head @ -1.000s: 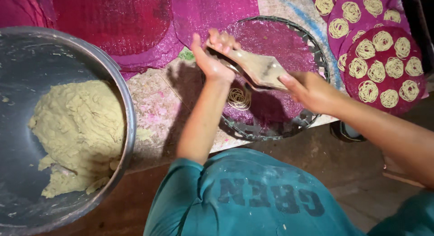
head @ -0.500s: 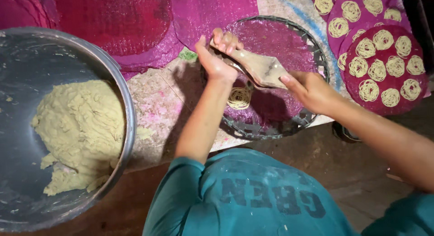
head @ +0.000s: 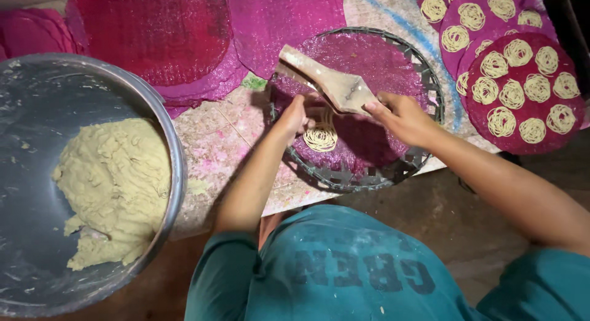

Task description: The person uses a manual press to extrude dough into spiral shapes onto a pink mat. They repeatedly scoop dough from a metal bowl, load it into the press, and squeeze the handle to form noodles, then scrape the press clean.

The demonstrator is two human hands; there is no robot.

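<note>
Over the round woven tray (head: 424, 81) I hold the wooden press (head: 329, 84) in both hands: my right hand (head: 402, 115) is closed on its near end, my left hand (head: 295, 115) is curled round the part beneath. Its long axis slants up and away to the left. Directly under it, on the tray's pink mat (head: 381, 57), lies a fresh noodle coil (head: 321, 138), nearer my left hand. Left of the tray sits the dough bowl (head: 175, 173).

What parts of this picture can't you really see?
Head view only:
- Underside of the wooden press: faces away from the camera.
- Left hand fingers: curled under the press.
- Metal bowl: cut off by the left and bottom edges.
- Noodle tray: cut off at the right edge.
</note>
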